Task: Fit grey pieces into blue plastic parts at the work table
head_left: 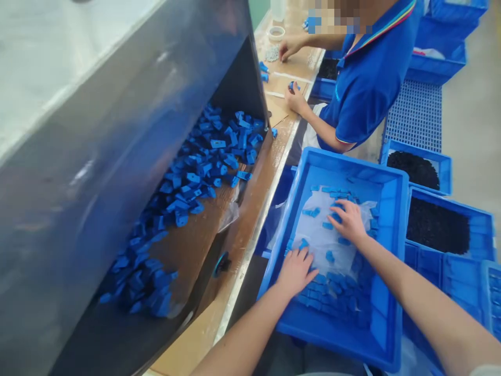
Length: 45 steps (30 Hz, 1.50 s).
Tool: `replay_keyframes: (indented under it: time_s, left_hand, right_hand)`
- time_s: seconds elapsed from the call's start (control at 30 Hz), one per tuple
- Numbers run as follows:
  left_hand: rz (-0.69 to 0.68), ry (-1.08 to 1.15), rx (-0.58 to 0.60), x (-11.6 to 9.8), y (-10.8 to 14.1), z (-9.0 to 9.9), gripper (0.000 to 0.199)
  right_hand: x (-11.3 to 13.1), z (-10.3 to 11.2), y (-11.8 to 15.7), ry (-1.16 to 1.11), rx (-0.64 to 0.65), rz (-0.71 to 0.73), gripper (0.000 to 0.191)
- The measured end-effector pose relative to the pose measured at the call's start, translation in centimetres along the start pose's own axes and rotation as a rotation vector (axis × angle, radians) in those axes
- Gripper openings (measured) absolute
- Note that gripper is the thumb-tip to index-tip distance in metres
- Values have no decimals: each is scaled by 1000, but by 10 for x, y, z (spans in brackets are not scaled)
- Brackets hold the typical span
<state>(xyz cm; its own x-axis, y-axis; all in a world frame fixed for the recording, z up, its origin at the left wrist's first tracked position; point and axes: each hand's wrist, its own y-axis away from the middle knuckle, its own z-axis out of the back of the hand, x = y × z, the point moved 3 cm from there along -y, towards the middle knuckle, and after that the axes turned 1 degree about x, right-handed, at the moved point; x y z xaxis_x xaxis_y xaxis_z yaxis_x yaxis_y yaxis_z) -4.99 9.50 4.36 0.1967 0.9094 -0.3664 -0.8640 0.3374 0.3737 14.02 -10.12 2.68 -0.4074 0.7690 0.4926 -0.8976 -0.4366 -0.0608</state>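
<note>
A large blue plastic crate [393, 250] stands in front of me, with a thin white sheet [313, 230] inside. Small blue plastic parts [321, 292] lie packed in rows at its near end, and a few are loose on the sheet. Over the crate's left side, my left hand [296, 271] has its fingers spread, close to a loose blue part [303, 244]. My right hand [349, 220] hovers over the sheet with fingers apart and slightly bent. A blue part lies by its fingertips; whether they touch it is unclear.
On the left, a big metal hopper [129, 130] opens onto a heap of blue parts [195, 172] on the workbench [270, 177]. A co-worker in a blue shirt [371, 78] handles small pieces at the bench. Blue bins of black parts [438, 227] stand at the right.
</note>
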Motion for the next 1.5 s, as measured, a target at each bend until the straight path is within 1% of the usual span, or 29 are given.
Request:
replay_keyframes:
  time_s: [0.03, 0.1, 0.13, 0.17, 0.2, 0.27, 0.33, 0.37, 0.43, 0.5, 0.53, 0.57, 0.63, 0.67, 0.73, 0.8, 0.87, 1.0, 1.07, 1.1, 1.13, 1.17, 1.23, 1.27, 1.3, 1.33, 1.37, 1.43, 1.5]
  left_hand:
    - [0, 1, -31, 2, -10, 5, 41]
    - [22, -12, -115, 6, -38, 15, 36]
    - [40, -27, -163, 8, -56, 20, 37]
    - [58, -46, -210, 11, -76, 25, 42]
    - [64, -66, -248, 14, -97, 29, 51]
    - [46, -108, -283, 20, -141, 35, 66]
    - [-6, -146, -276, 25, -179, 39, 70]
    - [-42, -163, -262, 27, -195, 41, 70]
    - [-126, -195, -217, 28, -220, 44, 68]
    - [-196, -216, -165, 27, -237, 47, 68]
    - [-218, -221, -143, 26, -244, 48, 68]
    - [-230, -223, -127, 25, -250, 49, 69]
    - [-234, -228, -114, 22, -261, 50, 71]
    - [-235, -234, -112, 21, -265, 50, 70]
    - [-244, -259, -105, 18, -271, 51, 66]
    - [-263, -294, -90, 16, -274, 52, 62]
    - [-298, -328, -76, 14, -275, 54, 58]
    - [-440, -367, -58, 10, -277, 56, 62]
    - [-479, -383, -38, 10, -280, 56, 61]
    - [-490, -392, -25, 10, -281, 56, 58]
    - [-497, -400, -16, 10, -281, 56, 55]
    - [-494, -404, -15, 11, -282, 56, 51]
    - [-449, -404, -53, 11, -281, 58, 47]
    - [-420, -398, -85, 11, -280, 58, 47]
    - [-407, -391, -113, 11, -280, 59, 48]
    - [-411, -385, -127, 10, -279, 58, 51]
    - [-426, -379, -126, 9, -279, 57, 52]
    - [-446, -369, -98, 10, -281, 54, 48]
    - [-411, -354, -78, 14, -285, 52, 40]
  right_hand:
    - [-12, -9, 16, 58, 13, -58, 43]
    - [-25, -24, 31, 121, 40, -115, 68]
    - [-27, -29, 33, 129, 64, -105, 80]
    - [-27, -33, 33, 126, 95, -71, 88]
    - [-27, -36, 32, 117, 124, -23, 90]
    - [-26, -41, 30, 99, 148, 66, 81]
    - [-30, -42, 27, 88, 99, 78, 66]
    - [-34, -42, 24, 83, 51, 43, 58]
    - [-50, -38, 12, 69, -80, -100, 49]
    - [-69, -32, -9, 47, -196, -246, 50]
    - [-78, -30, -22, 29, -220, -289, 52]
    - [-86, -28, -35, 11, -216, -313, 55]
    - [-100, -27, -60, -18, -142, -317, 61]
    - [-104, -27, -69, -27, -88, -298, 60]
    - [-109, -30, -80, -40, 6, -241, 50]
    - [-111, -33, -82, -60, 55, -197, 42]
    - [-112, -35, -79, -74, 69, -190, 38]
    - [-119, -36, -75, -98, 46, -159, 31]
    - [-123, -33, -73, -116, 27, -148, 32]
    - [-126, -29, -71, -121, -1, -164, 34]
    - [-129, -25, -67, -120, -50, -204, 37]
    - [-132, -20, -63, -113, -112, -278, 39]
    - [-137, -13, -49, -95, -233, -499, 40]
    - [-139, -12, -43, -89, -258, -598, 39]
    - [-139, -13, -37, -82, -246, -652, 41]
    - [-137, -16, -33, -76, -205, -649, 44]
    - [-134, -20, -31, -66, -153, -597, 48]
    - [-127, -27, -30, -20, -66, -417, 54]
    - [-122, -31, -32, 35, -32, -269, 51]
